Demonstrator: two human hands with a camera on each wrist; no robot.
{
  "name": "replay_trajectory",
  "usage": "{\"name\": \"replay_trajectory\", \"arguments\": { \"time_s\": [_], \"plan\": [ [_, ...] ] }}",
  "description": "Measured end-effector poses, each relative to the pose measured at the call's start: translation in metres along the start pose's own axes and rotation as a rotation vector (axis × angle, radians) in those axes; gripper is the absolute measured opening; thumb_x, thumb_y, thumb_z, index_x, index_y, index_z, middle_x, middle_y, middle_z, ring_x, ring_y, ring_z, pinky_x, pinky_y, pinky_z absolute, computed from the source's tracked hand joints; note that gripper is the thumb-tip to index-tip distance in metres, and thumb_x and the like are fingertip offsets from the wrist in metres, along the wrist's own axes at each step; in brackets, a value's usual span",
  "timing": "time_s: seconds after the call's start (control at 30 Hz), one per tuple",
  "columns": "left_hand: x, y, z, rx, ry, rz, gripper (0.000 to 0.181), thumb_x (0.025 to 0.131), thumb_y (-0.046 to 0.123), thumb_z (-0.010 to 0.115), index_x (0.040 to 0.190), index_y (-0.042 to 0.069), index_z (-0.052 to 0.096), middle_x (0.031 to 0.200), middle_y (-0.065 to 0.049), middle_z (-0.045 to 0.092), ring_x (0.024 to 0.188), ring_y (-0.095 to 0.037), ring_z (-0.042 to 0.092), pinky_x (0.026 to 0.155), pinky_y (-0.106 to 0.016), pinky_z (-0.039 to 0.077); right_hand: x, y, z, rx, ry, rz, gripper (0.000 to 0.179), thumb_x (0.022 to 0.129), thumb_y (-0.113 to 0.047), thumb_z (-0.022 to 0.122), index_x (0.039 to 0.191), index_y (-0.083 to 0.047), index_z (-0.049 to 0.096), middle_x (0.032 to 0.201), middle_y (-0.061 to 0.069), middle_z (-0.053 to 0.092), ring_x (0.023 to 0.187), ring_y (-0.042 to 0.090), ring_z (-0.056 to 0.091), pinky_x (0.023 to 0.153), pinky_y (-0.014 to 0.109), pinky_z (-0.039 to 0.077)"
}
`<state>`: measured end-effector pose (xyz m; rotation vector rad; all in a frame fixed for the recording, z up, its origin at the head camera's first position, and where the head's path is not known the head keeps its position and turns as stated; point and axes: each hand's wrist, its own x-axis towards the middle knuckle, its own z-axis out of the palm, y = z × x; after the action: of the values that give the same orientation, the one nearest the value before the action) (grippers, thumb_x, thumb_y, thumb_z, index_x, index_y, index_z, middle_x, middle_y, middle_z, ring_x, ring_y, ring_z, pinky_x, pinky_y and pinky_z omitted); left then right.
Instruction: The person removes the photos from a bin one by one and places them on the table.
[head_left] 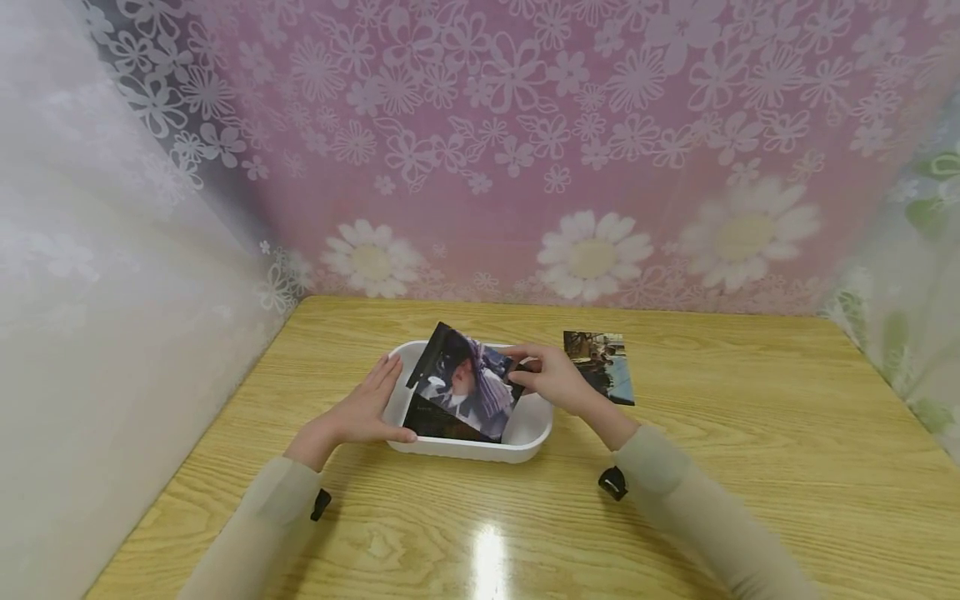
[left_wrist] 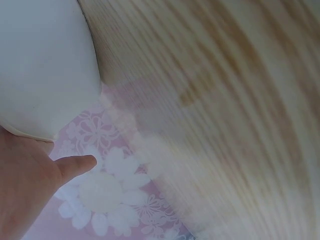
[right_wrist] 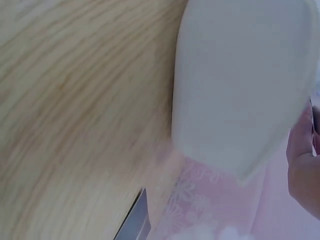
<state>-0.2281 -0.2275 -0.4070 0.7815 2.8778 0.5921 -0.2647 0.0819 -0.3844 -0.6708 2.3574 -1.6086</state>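
A white oblong tub stands on the table. My left hand rests against its left end, fingers straight along the rim and thumb at the front edge. In the left wrist view, that hand touches the tub's outer wall. Between thumb and fingers my right hand pinches the right edge of a glossy photo print, which lies tilted over the tub. A darker print shows under it. In the right wrist view the tub wall hides most of the right hand.
Another photo print lies on the wooden table behind the right forearm; its edge shows in the right wrist view. A pink flowered wall covering rises behind the table, with pale coverings at both sides.
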Motion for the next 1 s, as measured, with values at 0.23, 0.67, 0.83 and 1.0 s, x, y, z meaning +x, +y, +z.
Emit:
{"name": "replay_trajectory", "arguments": {
  "time_s": [0.23,0.67,0.83,1.0],
  "plan": [
    [-0.001,0.002,-0.001,0.000,-0.020,-0.003,0.116,0.067,0.062,0.062,0.138,-0.009,0.005,0.145,-0.020,-0.001,0.131,-0.034,-0.006,0.101,-0.051,0.012,-0.011,0.003,-0.028,0.018,0.182,0.024,0.038,0.085,0.002,0.055,0.123,0.003,0.049,0.102,0.020,0.052,0.079,0.018,0.060,0.064,0.037,0.051],
    [-0.003,0.005,-0.004,0.017,-0.039,-0.022,0.113,0.069,0.058,0.064,0.139,-0.008,0.004,0.146,-0.018,-0.003,0.131,-0.032,-0.008,0.102,-0.050,0.011,-0.066,0.008,-0.109,0.072,0.418,0.116,0.038,0.090,0.000,0.045,0.125,0.010,0.032,0.101,0.014,0.037,0.074,0.001,0.052,0.066,0.024,0.050],
    [-0.004,0.006,-0.004,0.014,-0.036,-0.021,0.112,0.070,0.058,0.063,0.138,-0.008,0.004,0.146,-0.019,-0.003,0.131,-0.032,-0.008,0.102,-0.050,0.010,-0.086,0.015,-0.134,0.113,0.505,0.141,0.021,0.089,0.002,0.043,0.110,0.002,0.038,0.102,0.012,0.034,0.073,0.002,0.051,0.064,0.022,0.050],
    [-0.002,0.007,-0.004,0.014,-0.034,-0.011,0.113,0.070,0.059,0.062,0.138,-0.009,0.004,0.145,-0.020,-0.003,0.131,-0.033,-0.007,0.101,-0.051,0.010,-0.101,0.027,-0.151,0.188,0.588,0.181,0.019,0.087,0.005,0.043,0.101,-0.007,0.039,0.100,0.012,0.033,0.069,0.001,0.051,0.060,0.019,0.049]
  ]
}}
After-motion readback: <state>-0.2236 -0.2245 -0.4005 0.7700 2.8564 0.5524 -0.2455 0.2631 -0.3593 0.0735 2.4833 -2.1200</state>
